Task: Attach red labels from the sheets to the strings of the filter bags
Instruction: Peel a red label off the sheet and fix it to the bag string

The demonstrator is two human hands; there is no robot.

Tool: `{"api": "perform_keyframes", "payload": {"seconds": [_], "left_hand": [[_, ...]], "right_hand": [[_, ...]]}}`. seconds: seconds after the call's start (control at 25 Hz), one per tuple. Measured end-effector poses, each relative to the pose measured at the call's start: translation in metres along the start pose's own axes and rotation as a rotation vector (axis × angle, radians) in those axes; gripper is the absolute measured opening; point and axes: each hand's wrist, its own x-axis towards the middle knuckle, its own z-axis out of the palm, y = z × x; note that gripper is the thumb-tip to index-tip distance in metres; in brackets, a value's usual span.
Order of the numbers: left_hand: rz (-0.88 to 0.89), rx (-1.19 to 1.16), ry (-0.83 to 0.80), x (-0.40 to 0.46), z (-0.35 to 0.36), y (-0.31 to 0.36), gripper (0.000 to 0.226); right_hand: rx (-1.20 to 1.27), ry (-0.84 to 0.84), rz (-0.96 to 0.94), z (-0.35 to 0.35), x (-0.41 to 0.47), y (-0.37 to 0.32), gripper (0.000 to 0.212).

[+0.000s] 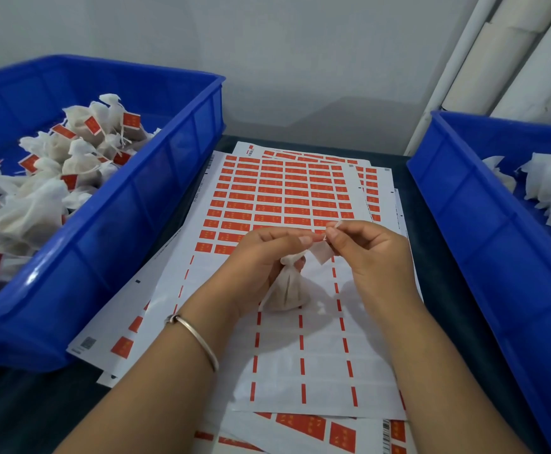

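At the left a blue crate [110, 224] holds a heap of filter bags already tagged in red [48, 178]; the print on the tags is too small to read. In the middle, label sheets [284, 198] cover the dark surface [22, 404], their yellow lettering blurred. The left hand [264, 257] grips a filter bag [287, 290] at its neck, while the right hand [366, 253] pinches a label [322, 253], pale side showing, at the bag's string. The right crate [483, 244], cut off by the frame, holds untagged bags [549, 188].

White filter bag [287, 290] upright on label sheet [284, 198], label [321, 252] at string, back showing.
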Motion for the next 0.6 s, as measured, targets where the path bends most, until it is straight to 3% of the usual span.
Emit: {"api": "perform_keyframes", "payload": {"seconds": [0.16,0.4,0.6], "left_hand": [[-0.036,-0.010,0.028,0.0009,-0.0017,0.0008,0.025],[-0.062,0.072,0.039,0.0030,-0.0005,0.0009,0.020],[-0.225,0.087,0.024,0.0040,-0.0011,0.0020,0.016]], "right_hand": [[0.001,-0.001,0.011,0.0000,0.0009,0.0024,0.001],[0.005,-0.024,-0.018,-0.0006,0.0006,0.0003,0.013],[0.019,-0.048,-0.021,-0.0002,0.0005,0.0021,0.012]]}}
